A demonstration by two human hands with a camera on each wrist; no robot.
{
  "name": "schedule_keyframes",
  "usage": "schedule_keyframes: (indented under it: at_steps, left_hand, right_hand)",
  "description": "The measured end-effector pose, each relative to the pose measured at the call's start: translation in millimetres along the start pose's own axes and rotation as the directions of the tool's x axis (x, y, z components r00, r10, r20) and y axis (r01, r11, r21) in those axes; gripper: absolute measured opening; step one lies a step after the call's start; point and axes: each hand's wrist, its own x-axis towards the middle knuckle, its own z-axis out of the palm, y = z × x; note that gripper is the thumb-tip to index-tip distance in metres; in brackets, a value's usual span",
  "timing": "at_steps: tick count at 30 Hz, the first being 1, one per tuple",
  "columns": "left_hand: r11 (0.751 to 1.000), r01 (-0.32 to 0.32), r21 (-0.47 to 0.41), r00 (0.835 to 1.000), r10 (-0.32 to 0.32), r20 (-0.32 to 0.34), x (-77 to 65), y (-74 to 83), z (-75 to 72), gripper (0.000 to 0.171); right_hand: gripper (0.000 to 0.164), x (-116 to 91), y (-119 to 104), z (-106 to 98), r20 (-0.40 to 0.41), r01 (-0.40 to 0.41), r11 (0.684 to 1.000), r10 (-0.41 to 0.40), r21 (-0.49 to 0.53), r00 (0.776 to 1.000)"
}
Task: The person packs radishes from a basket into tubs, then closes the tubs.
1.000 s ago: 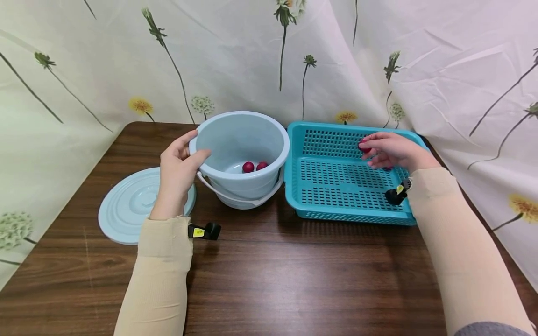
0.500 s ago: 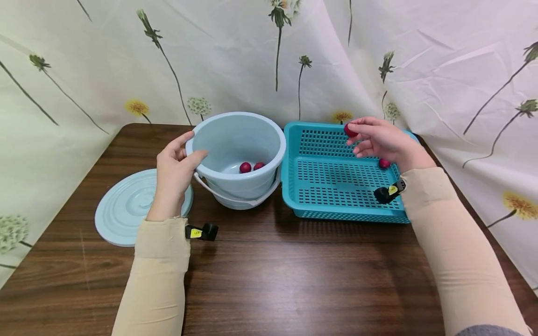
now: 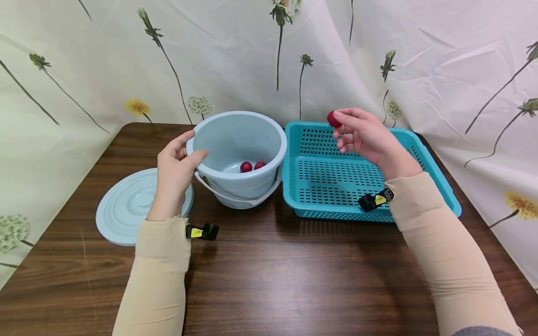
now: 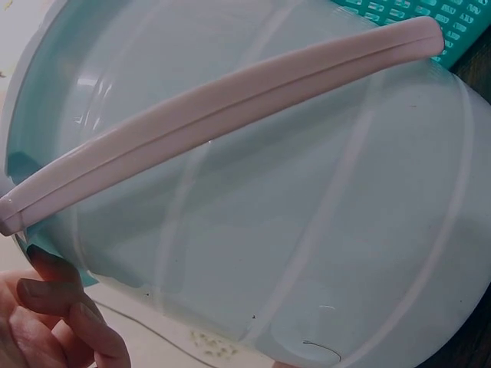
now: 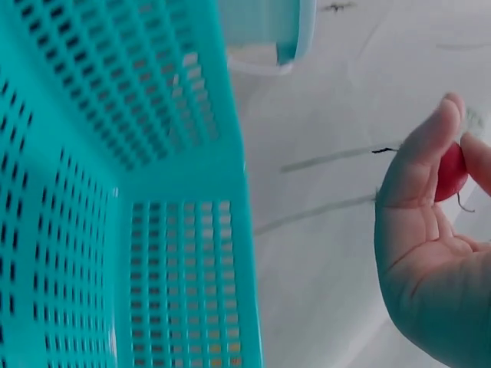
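Observation:
My left hand (image 3: 174, 165) grips the rim of a light blue bucket (image 3: 235, 189) on its left side, thumb over the inside and fingers outside. Two small red radishes (image 3: 246, 166) lie on the bucket's floor. My right hand (image 3: 365, 133) pinches another radish (image 3: 334, 119) between thumb and fingertips, up over the back edge of a teal plastic basket (image 3: 294, 196). A thin root tail hangs from this radish (image 5: 451, 172) in the right wrist view. The bucket's pale handle (image 4: 230, 115) hangs down across its front.
A round light blue lid (image 3: 126, 205) lies on the dark wood table (image 3: 269, 275), left of the bucket and partly behind the left forearm. The basket stands close against the bucket's right side. A white flowered cloth (image 3: 235, 56) hangs behind the table.
My right hand has lifted the radish up and left out of the basket. A radish seen in the basket half a second ago is now hidden behind my right arm. My left hand stays put.

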Motion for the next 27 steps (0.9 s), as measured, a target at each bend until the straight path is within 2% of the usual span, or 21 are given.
schedule_keyframes:
  at_steps: [8,14,21,27]
  left_hand:
    - [1.000,0.011,0.000,1.000,-0.011,-0.007,-0.1,-0.6,-2.5,0.058]
    - [1.000,0.008,-0.002,1.000,-0.008,-0.005,-0.6,-0.3,-2.1,0.058]
    - [1.000,0.008,-0.001,1.000,-0.008,-0.004,-1.0,-0.1,-1.3,0.057]
    - [1.000,0.003,-0.008,1.000,-0.003,-0.003,-0.7,1.1,0.2,0.057]
  right_hand:
    - [0.030,-3,3,29,0.019,0.039,0.997,-0.040,0.064,0.999]
    - [0.027,-4,6,47,0.067,0.062,0.990,-0.071,0.127,0.995]
    - [0.029,-2,14,71,0.102,0.054,0.995,-0.062,0.080,0.993]
    - [0.028,3,17,86,0.098,0.032,0.994,-0.042,0.100,0.994]
